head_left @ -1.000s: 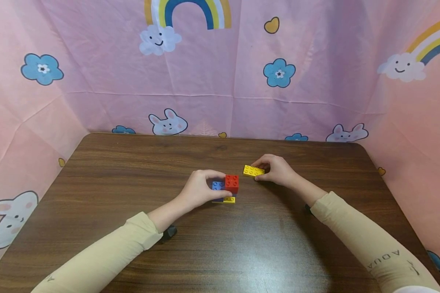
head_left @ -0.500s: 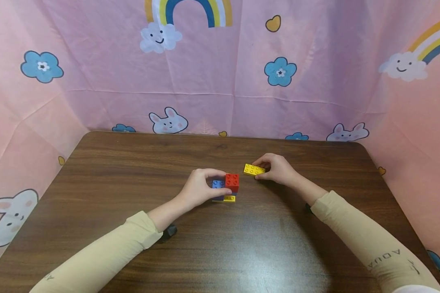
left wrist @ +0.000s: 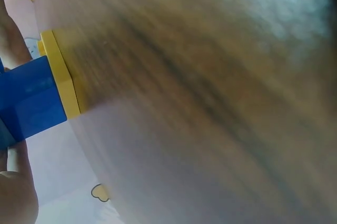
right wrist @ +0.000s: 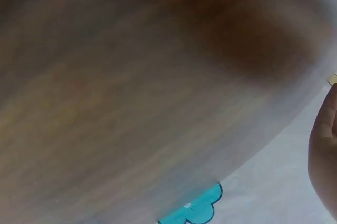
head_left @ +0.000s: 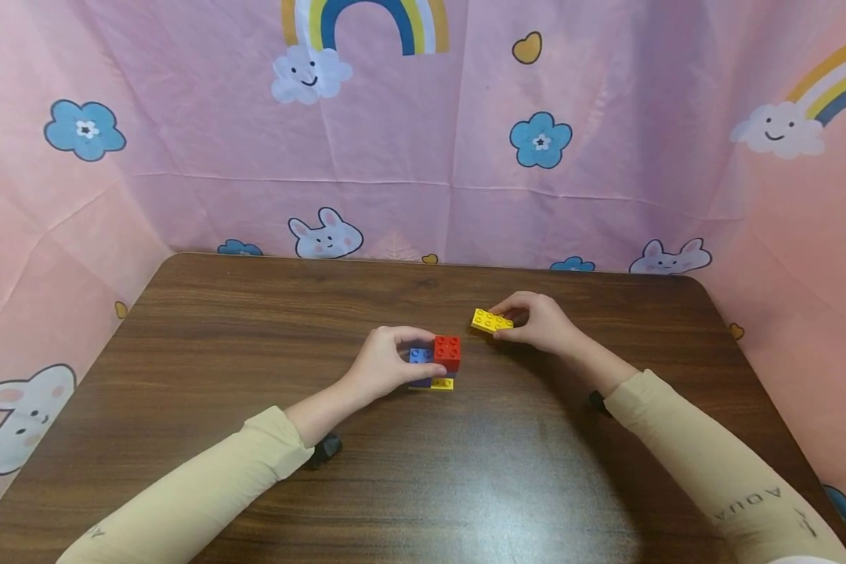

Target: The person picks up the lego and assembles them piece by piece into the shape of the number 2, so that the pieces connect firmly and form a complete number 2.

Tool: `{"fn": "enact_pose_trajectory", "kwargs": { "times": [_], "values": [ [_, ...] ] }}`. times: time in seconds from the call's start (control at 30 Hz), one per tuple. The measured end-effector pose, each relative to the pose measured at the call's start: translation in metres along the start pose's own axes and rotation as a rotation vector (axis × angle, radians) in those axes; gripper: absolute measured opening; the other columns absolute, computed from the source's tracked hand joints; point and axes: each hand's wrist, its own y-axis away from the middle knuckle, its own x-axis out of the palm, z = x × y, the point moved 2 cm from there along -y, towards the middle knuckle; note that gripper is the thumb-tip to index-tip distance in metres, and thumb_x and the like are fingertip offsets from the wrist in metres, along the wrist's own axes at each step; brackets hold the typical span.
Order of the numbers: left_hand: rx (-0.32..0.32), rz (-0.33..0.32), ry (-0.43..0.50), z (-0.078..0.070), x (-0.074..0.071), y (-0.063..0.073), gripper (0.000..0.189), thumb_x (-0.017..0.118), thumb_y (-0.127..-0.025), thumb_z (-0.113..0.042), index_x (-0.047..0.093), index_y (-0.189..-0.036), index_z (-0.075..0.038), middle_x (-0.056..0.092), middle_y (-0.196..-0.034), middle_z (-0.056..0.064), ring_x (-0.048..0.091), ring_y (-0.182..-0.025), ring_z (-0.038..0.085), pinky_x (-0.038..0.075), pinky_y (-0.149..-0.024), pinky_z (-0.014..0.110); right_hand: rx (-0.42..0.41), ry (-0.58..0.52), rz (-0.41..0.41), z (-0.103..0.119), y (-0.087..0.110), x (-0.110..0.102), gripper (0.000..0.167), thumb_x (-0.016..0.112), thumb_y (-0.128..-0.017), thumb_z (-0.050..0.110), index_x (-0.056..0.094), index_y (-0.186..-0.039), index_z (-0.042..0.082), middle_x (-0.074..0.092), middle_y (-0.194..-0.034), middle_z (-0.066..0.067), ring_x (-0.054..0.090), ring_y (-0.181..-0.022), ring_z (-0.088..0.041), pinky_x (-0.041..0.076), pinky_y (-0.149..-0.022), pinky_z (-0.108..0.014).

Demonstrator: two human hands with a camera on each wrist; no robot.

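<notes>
Near the middle of the table, my left hand (head_left: 379, 366) grips a small stack of toy building bricks between thumb and fingers. A red brick (head_left: 447, 352) tops the stack's right side, with a blue brick (head_left: 419, 356) at its left and a yellow brick (head_left: 442, 384) at the bottom. The left wrist view shows the blue side (left wrist: 34, 95) of the stack joined to the yellow base (left wrist: 64, 82). Farther back and to the right, my right hand (head_left: 544, 324) pinches a yellow eight-stud brick (head_left: 489, 320) at its right end; only part of that hand shows in the right wrist view.
A dark wood-grain table (head_left: 254, 329) lies under both hands. Pink cloth (head_left: 409, 141) printed with rabbits, flowers and rainbows hangs along its back and sides. Small black devices sit under each wrist, one at the left wrist (head_left: 327, 447).
My right hand has shifted slightly back and to the right with the yellow brick, widening its distance from the stack. My left hand and the stack stay nearly still.
</notes>
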Motion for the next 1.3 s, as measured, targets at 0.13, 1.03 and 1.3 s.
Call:
{"fn": "enact_pose_trajectory", "kwargs": {
  "times": [0.13, 1.03, 1.3],
  "values": [
    [-0.008, 0.001, 0.005, -0.001, 0.000, 0.000, 0.042, 0.092, -0.084, -0.016, 0.078, -0.121, -0.003, 0.078, -0.126, 0.014, 0.070, -0.121, 0.031, 0.059, -0.107, 0.050, -0.020, -0.021, -0.005, 0.003, 0.000, -0.002, 0.035, 0.087, -0.087, 0.006, 0.078, -0.120, 0.002, 0.076, -0.116, -0.016, 0.068, -0.103, -0.028, 0.062, -0.094, -0.045],
    [-0.023, 0.014, 0.031, -0.001, 0.001, 0.000, 0.041, 0.091, -0.085, -0.014, 0.077, -0.121, -0.001, 0.077, -0.126, 0.016, 0.070, -0.121, 0.031, 0.059, -0.106, 0.049, -0.129, -0.085, -0.027, 0.059, 0.008, -0.022, 0.036, 0.086, -0.089, 0.009, 0.078, -0.124, 0.006, 0.075, -0.118, -0.012, 0.069, -0.106, -0.026, 0.062, -0.098, -0.052],
    [-0.021, 0.021, 0.036, -0.003, 0.000, 0.000, 0.041, 0.090, -0.086, -0.013, 0.077, -0.123, 0.000, 0.076, -0.127, 0.016, 0.069, -0.121, 0.033, 0.058, -0.107, 0.051, -0.192, -0.097, -0.024, 0.075, 0.013, -0.023, 0.037, 0.088, -0.087, 0.009, 0.078, -0.122, 0.007, 0.076, -0.117, -0.010, 0.069, -0.102, -0.021, 0.063, -0.094, -0.044]
  ]
}}
